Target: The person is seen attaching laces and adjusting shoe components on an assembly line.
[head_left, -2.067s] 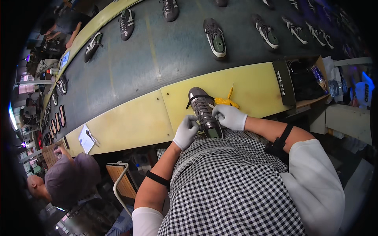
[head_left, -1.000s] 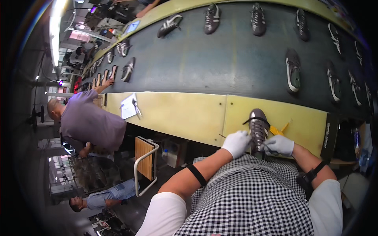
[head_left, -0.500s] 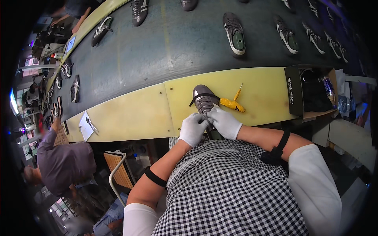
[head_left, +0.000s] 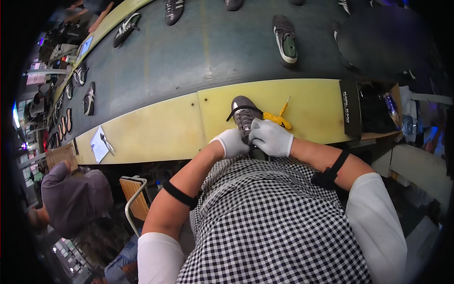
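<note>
A grey-brown sneaker [head_left: 242,105] lies on the yellow bench ledge in front of me, toe pointing away, its heel end hidden by my hands and body. A dark lace-like strip [head_left: 235,111] crosses its toe. At the left of its lacing, my white-gloved left hand [head_left: 231,143] closes against the shoe, fingertips partly hidden. Over the right side of the tongue, my gloved right hand [head_left: 271,137] has its fingers curled together; whatever they pinch is too small to see. Beside them lies a yellow-wrapped tool [head_left: 277,119] with a thin pale tip.
Beyond the yellow ledge [head_left: 151,134], a dark green belt [head_left: 175,57] carries several sneakers [head_left: 285,40]. At right stands an open shoebox [head_left: 351,108] with dark contents. Papers [head_left: 99,146] with a pen-like tool lie at left, near a seated person [head_left: 78,199]. A dark blurred shape [head_left: 388,40] covers the upper right.
My hands have closed in more on the shoe's lacing, the right fingers now curled tighter. The dark blurred shape has appeared at upper right. The person at left has drawn an arm in.
</note>
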